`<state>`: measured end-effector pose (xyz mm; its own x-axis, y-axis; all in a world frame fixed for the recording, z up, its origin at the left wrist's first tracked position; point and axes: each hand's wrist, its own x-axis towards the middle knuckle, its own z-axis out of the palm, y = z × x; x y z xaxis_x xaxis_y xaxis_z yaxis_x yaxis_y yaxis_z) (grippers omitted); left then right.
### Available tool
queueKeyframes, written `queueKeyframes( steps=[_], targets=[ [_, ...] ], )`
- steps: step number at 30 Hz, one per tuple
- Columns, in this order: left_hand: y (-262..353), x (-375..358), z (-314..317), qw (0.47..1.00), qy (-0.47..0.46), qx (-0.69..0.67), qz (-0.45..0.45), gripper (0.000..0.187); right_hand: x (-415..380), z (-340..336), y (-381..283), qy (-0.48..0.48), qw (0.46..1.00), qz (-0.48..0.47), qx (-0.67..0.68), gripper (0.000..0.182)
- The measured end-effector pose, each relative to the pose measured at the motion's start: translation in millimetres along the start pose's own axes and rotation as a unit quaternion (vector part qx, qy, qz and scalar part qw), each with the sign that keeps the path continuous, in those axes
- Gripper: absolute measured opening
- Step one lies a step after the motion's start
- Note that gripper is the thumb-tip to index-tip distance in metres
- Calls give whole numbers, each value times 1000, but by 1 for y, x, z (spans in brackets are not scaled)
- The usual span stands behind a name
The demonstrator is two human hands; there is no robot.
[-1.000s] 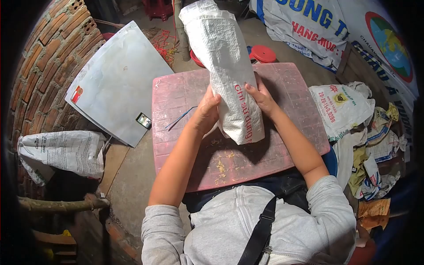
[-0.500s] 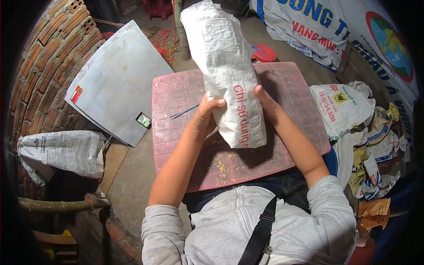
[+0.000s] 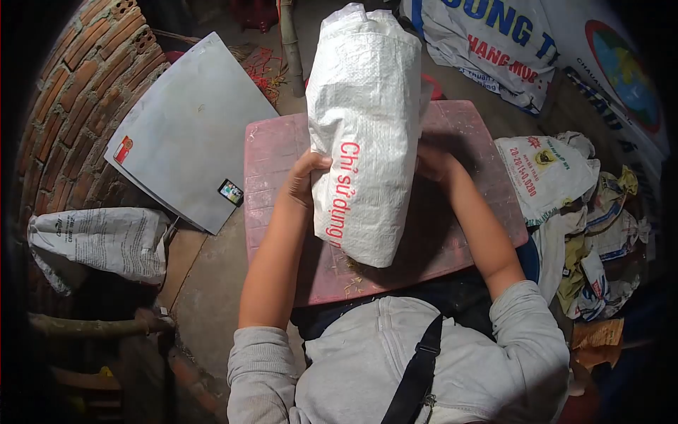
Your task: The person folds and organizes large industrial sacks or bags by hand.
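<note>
A filled white woven bag (image 3: 367, 141) with red lettering is held up over a pink plastic surface (image 3: 279, 155). My left hand (image 3: 308, 173) grips the bag's left side, its thumb on the front and its other fingers partly hidden. On the right side my right hand (image 3: 436, 164) is closed on the bag, with its fingertips hidden behind it. Bits of straw lie on the pink surface under the bag's lower end.
At the left, a pale board (image 3: 198, 120) has a phone (image 3: 230, 191) at its edge, near a printed sack (image 3: 106, 244) and a brick wall (image 3: 70, 106). Sacks (image 3: 540, 173) are heaped at the right, below a large banner (image 3: 494, 49). A bamboo pole (image 3: 289, 46) stands behind.
The bag has turned, its lettering shifting left, and it looks larger and more upright. My left hand has moved slightly left; my right hand's thumb has gone from the bag's front.
</note>
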<state>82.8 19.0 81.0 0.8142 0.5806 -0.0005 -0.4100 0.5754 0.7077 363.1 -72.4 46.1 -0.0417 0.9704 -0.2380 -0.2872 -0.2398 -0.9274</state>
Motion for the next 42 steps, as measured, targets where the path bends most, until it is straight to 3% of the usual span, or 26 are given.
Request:
queueKeyframes(
  steps=[4,6,7,10,12,14,16,18,19,22,24,32,36,42],
  targets=[
    [11,4,-2,992,22,126,18,63,-4,20,-15,62,997,-34,-40,55],
    [12,10,-8,993,23,113,1,59,-9,32,-19,155,976,-112,-104,50],
    [12,12,-9,993,42,111,-2,58,-5,29,-18,138,978,-109,-112,46],
    [14,20,-16,989,79,126,-11,56,-5,27,-14,117,986,-122,-2,42],
    [16,23,-20,985,98,144,-18,55,-7,28,-18,169,982,-85,-22,40],
    [17,23,-22,982,117,148,19,55,-5,31,-19,56,987,-88,126,42],
    [22,24,-30,981,128,145,22,57,-7,38,-22,-52,981,-121,144,59],
    [20,28,-45,990,109,84,36,59,-14,46,-20,-89,986,-121,72,69],
    [19,27,-43,990,102,86,51,49,-13,47,-19,-91,986,-120,72,69],
    [10,26,-35,986,132,90,49,50,-9,45,-13,-55,990,-126,-9,78],
    [8,27,-31,987,115,103,40,54,-10,34,-16,-37,993,-96,-61,79],
    [-7,32,-8,986,115,95,79,69,0,18,-11,32,989,-134,-49,71],
    [-10,28,2,975,133,160,77,77,6,9,-4,38,992,-116,-11,67],
    [-8,30,-4,960,167,206,91,98,-5,25,-13,35,991,-48,-118,64]
  ],
)
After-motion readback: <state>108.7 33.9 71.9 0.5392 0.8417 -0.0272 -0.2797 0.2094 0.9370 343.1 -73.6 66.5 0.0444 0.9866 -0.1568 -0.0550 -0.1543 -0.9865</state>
